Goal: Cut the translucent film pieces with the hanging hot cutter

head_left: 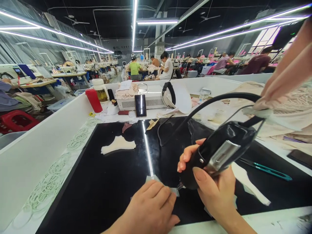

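My right hand is closed round a black corded hand tool with a metal plate on its side. The tool's tip points down at a small pale fabric piece on the black worktop. My left hand lies flat on that fabric, fingers together, pressing it down. The tool's black cable arcs up and back across the table.
Another pale fabric piece lies further back. Teal scissors rest at the right, a phone stands at the back by a white box and a red bottle. A co-worker's arm reaches in from upper right. White walls bound the table.
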A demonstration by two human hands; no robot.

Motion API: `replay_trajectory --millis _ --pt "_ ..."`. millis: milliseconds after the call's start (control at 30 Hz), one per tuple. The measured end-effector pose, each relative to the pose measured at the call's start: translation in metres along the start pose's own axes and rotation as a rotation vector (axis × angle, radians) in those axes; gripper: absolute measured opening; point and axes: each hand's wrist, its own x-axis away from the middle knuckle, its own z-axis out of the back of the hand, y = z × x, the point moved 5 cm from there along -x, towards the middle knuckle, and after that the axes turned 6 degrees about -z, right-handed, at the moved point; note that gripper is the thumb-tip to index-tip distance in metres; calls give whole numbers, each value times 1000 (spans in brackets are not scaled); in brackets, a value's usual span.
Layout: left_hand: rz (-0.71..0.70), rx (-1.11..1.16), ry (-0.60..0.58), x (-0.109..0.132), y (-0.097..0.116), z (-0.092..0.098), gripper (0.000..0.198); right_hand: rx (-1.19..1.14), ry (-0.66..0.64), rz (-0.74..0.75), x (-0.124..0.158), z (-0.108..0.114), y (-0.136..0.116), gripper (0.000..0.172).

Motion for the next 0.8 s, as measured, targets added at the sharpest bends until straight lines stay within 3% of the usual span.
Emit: replay_trajectory --millis 200,800 --pt "38 3 -35 -2 4 -17 36 9 5 -22 -1 0 1 34" --pt "71 36 -41 4 5 -19 43 5 23 -32 -1 0 3 34"
